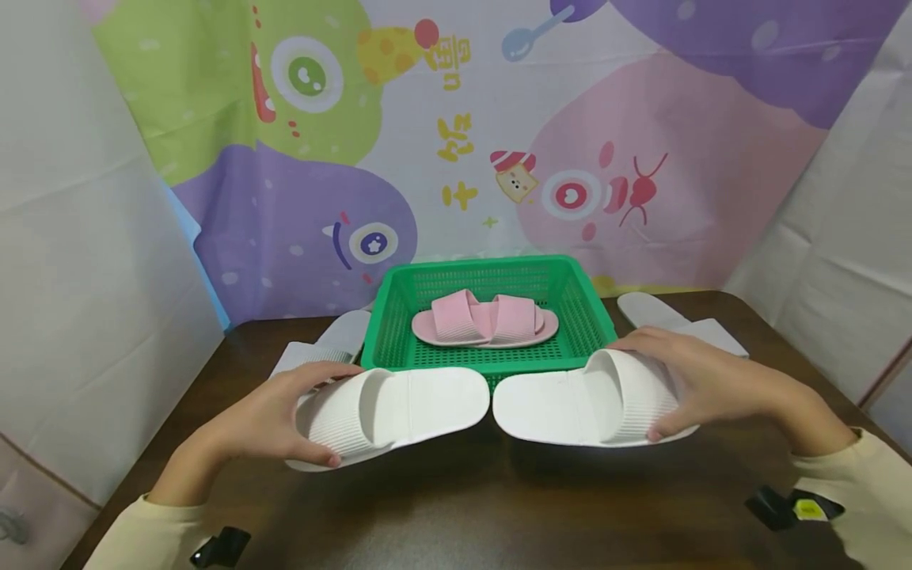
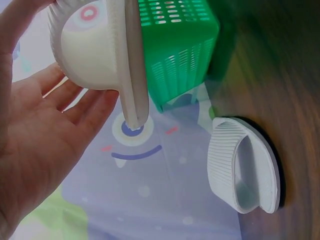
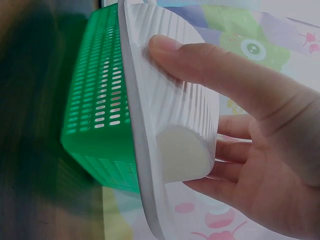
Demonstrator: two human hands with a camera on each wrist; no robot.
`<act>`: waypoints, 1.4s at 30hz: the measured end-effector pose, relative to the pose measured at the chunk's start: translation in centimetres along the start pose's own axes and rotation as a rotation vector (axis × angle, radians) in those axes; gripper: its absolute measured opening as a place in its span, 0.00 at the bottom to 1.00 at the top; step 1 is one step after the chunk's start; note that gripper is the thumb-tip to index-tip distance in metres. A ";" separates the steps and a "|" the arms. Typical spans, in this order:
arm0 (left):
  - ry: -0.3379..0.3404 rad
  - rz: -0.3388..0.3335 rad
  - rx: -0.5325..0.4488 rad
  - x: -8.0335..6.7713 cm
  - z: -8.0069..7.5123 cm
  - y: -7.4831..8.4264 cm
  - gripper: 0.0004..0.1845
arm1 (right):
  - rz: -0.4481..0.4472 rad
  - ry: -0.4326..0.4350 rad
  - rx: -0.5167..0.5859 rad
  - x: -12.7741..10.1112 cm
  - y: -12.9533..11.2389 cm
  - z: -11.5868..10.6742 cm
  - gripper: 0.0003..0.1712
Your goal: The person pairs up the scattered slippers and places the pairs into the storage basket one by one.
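Two white slippers are held up in front of the green basket, their heel ends nearly meeting in the middle. My left hand (image 1: 274, 419) grips the left white slipper (image 1: 427, 404) across its ribbed strap, thumb on the near side. The right white slipper (image 1: 549, 405) is gripped the same way by my right hand (image 1: 720, 376); the right wrist view shows the thumb (image 3: 185, 57) on the strap and the other fingers round its far side. Inside the green basket (image 1: 598, 317) lie pink slippers (image 1: 484, 321), side by side with their straps up.
On the dark wooden table (image 1: 456, 507), a grey-white slipper (image 1: 345, 328) lies left of the basket, partly behind my left hand. Another pale slipper (image 1: 651, 310) lies to the right, partly behind my right hand. A printed cartoon cloth (image 1: 456, 229) hangs behind the table.
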State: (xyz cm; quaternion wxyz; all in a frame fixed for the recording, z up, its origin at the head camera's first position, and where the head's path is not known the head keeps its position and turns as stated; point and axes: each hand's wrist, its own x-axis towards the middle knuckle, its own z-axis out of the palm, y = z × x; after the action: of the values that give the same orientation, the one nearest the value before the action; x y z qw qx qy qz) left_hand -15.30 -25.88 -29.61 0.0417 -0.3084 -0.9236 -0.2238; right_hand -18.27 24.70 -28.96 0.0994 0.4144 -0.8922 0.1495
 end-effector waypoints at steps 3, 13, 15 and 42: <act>0.007 0.006 0.015 0.1 -0.2 0.1 0.49 | 0.004 0.006 -0.011 0.1 -0.1 -0.2 0.49; 0.012 0.011 0.016 0.2 -0.8 0.7 0.47 | 0.000 0.013 -0.026 0.6 -0.2 -1.0 0.50; 0.015 0.014 0.021 0.2 -0.9 0.9 0.48 | -0.012 0.018 -0.023 0.8 -0.2 -1.1 0.50; 0.057 0.091 0.132 2.0 -2.8 2.3 0.48 | 0.003 -0.021 -0.077 2.9 -0.4 -3.6 0.49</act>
State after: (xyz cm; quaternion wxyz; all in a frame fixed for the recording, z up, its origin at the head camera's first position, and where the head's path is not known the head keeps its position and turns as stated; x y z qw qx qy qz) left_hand -15.78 -24.39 -25.74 0.0983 -0.3400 -0.9198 -0.1692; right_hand -19.60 23.65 -24.65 0.1054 0.4108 -0.8988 0.1109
